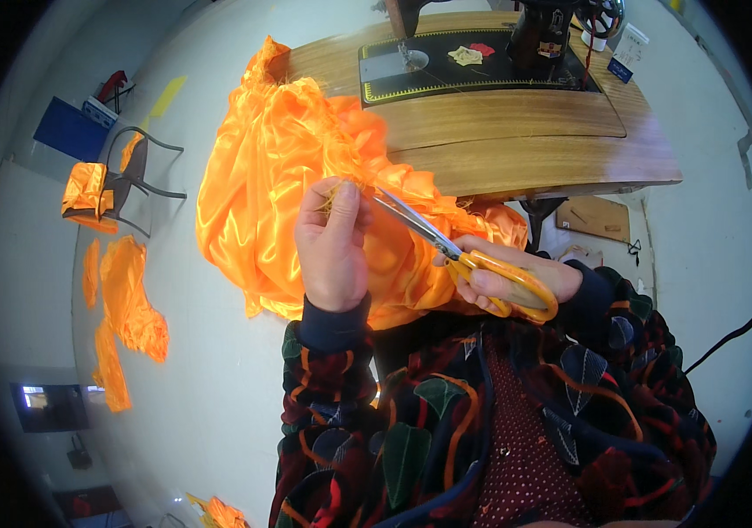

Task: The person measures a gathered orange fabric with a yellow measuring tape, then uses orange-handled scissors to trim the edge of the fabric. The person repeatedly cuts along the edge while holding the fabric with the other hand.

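Between its thumb and fingers, my left hand (335, 247) pinches a tuft of loose orange threads (330, 200) at the frayed edge of a shiny orange satin cloth (264, 218). My right hand (501, 274) grips scissors (511, 274) with yellow-orange handles. Their metal blades point up and left, with the tips beside the left fingertips and looking nearly closed. The gathered cloth drapes from the left end of the wooden sewing table (514, 158) down over my lap. Its ruffled edge runs down to the right beneath the scissors.
A black sewing machine (534, 39) with a handwheel stands on the table. Leftward is a chair (132, 168) with orange fabric on it. More orange cloth pieces (128, 290) lie on the floor (218, 396). A brown board (592, 218) rests under the table's right side.
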A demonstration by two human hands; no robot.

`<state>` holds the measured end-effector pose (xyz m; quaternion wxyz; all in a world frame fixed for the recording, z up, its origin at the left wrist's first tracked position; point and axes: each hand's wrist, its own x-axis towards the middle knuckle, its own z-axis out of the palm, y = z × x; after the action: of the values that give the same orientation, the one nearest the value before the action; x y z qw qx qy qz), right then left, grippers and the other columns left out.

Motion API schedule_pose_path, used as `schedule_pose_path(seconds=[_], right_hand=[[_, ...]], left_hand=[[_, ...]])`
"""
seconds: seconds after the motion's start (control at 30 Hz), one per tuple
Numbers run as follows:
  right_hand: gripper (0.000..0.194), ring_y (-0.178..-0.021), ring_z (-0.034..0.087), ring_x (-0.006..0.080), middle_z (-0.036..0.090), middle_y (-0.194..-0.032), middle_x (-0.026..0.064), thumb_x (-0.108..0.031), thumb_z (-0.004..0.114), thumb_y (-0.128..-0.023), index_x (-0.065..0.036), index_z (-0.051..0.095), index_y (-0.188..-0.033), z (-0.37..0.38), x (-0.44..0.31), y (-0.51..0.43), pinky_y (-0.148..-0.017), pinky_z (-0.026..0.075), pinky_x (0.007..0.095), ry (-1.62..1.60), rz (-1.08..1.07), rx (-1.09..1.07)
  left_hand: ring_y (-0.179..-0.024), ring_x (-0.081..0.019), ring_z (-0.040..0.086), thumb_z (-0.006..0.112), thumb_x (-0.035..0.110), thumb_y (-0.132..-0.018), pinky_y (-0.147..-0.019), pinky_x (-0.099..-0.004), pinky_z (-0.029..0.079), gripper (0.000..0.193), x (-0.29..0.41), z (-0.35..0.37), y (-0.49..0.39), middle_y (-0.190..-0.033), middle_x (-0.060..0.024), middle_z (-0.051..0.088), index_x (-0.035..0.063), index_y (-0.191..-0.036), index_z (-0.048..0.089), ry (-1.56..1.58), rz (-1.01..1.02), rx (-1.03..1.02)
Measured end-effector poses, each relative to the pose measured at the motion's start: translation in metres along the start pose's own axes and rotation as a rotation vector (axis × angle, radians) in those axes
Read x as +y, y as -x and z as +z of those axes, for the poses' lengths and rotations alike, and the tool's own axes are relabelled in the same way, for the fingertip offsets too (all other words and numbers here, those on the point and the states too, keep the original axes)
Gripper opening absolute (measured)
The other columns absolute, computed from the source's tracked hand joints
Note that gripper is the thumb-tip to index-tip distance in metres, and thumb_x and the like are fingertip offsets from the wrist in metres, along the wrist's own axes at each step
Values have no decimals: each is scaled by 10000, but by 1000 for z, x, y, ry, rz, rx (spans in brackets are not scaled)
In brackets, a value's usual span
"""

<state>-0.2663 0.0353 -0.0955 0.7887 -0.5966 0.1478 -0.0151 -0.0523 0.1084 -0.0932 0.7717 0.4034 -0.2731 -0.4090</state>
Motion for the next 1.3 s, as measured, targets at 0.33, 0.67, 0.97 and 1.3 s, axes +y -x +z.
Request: schedule_pose_path(seconds=[0.33,0.67,0.97,1.3], right_hand=[[482,-628,459,43,473,-804,-15,-471,479,-924,-85,455,-1211,9,-4,-23,-575,398,188,29,-76,8],[468,-645,433,26,422,-751,-35,-432,499,-919,-66,434,-1204,13,-13,-24,-558,363,183,127,6,40],[402,-565,465,32,486,-758,-29,-442,549,-904,-96,497,-1102,10,-11,-30,-506,390,184,-103,-54,-39],[422,-625,457,37,458,-770,-26,-425,515,-923,-107,449,-1192,6,-6,-7,-562,396,187,-8,-20,44]], left_hand=[[-789,-113,557,540,127,-928,-723,-251,459,80,-2,-6,8,-894,-27,608,68,-973,570,49,-9,-19],[-743,-126,530,551,100,-917,-701,-258,458,75,1,-17,11,-827,-38,567,29,-939,551,123,-32,26],[-734,-128,535,544,98,-922,-696,-262,463,69,0,-23,14,-834,-42,569,34,-948,548,120,-43,14],[-662,-110,525,497,138,-934,-607,-228,440,107,22,-10,-28,-806,-35,536,39,-974,496,-153,-59,73]])
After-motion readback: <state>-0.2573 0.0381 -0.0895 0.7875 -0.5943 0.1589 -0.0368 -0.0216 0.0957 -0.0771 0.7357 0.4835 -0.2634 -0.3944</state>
